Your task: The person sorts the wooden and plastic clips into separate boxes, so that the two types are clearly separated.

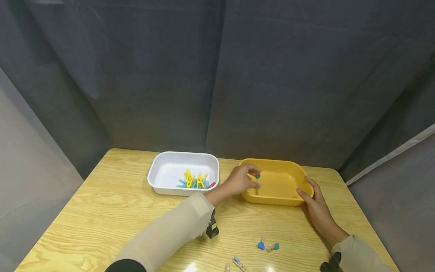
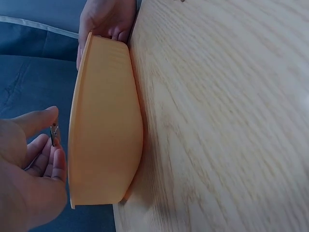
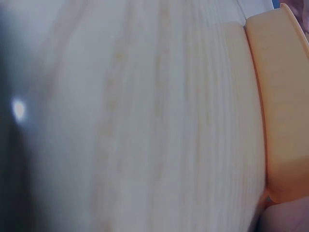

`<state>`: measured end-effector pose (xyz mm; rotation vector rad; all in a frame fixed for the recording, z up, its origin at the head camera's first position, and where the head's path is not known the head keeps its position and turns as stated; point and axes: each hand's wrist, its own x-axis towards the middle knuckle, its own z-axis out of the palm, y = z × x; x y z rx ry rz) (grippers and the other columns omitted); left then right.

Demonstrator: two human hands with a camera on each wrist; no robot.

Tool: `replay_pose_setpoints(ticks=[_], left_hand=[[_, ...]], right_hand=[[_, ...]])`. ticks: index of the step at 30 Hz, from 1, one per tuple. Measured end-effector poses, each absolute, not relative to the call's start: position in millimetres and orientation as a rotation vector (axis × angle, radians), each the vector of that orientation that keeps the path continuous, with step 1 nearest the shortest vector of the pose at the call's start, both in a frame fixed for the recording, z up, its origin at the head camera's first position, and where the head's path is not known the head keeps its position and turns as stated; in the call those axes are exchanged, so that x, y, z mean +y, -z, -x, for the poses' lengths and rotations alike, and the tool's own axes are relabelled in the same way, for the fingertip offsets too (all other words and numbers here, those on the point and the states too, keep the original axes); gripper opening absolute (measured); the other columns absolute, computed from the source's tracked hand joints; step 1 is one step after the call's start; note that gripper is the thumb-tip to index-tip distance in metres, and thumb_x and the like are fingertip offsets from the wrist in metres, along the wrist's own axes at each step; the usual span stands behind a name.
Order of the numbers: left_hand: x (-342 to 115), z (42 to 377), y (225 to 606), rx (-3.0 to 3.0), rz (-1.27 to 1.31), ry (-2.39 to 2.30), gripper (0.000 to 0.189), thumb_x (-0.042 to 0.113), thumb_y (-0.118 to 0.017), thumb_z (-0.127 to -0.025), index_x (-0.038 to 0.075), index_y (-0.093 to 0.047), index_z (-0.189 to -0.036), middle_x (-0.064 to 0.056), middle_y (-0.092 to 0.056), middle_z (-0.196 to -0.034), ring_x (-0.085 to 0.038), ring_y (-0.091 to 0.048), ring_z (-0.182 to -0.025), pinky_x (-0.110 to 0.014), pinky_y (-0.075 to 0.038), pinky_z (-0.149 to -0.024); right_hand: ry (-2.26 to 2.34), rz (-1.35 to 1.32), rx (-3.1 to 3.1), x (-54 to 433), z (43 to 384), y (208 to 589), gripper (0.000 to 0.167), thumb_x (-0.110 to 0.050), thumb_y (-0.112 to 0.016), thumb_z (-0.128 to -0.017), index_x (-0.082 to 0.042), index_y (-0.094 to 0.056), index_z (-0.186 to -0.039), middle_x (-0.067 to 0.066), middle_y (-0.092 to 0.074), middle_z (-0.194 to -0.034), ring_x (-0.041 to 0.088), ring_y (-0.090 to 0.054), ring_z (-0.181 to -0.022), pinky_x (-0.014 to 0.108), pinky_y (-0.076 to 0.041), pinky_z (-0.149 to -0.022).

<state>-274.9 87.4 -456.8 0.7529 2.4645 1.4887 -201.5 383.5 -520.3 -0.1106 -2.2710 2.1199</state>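
Note:
My left hand (image 1: 240, 179) is over the left end of a yellow plastic tray (image 1: 276, 200). It pinches a small clothespin (image 1: 257, 176) with a green decoration between thumb and fingertips. In the left wrist view that clothespin (image 2: 54, 133) hangs just beyond the tray's rim, apart from the wall. My right hand (image 1: 317, 209) grips the tray's right end, thumb at the rim and fingers round the outer side. The right wrist view catches only a bit of this hand (image 3: 287, 215) at its lower corner. The part of the tray's floor that shows is bare.
A white tray (image 1: 161, 188) to the left holds several yellow, teal and red clothespins (image 1: 199, 181). Nearer the front edge lie small clothespins, one with a blue decoration (image 1: 261, 245), one with a green one (image 1: 273, 247), and a light-blue one (image 1: 239, 263). Dark curtains (image 1: 217, 75) surround the wooden table (image 1: 112, 211).

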Motion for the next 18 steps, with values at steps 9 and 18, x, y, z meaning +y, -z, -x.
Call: replay_pose_setpoints(ticks=[9, 18], left_hand=[[95.8, 281.2, 456.4, 2.442, -0.662, -1.586, 0.045, 0.005, -0.085, -0.084, 0.003, -0.069, -0.126, -0.005, -0.072, -0.120, -0.020, -0.065, -0.113, -0.023, -0.053, -0.093], [100.4, 284.2, 457.7, 2.436, -0.613, -1.635, 0.047, 0.005, -0.085, -0.084, 0.002, -0.068, -0.128, -0.007, -0.071, -0.124, -0.022, -0.065, -0.115, -0.021, -0.053, -0.093]], right_hand=[[-2.112, 0.130, -2.265, 383.7, 202.3, 520.7, 0.074, -0.024, -0.056, -0.108, -0.022, -0.009, -0.165, 0.017, 0.004, -0.171, 0.028, -0.018, -0.151, 0.004, -0.041, -0.095], [-2.114, 0.144, -2.271, 382.9, 202.3, 520.1, 0.074, -0.024, -0.056, -0.108, -0.023, -0.010, -0.166, 0.016, 0.005, -0.171, 0.028, -0.017, -0.151, 0.004, -0.041, -0.094]])
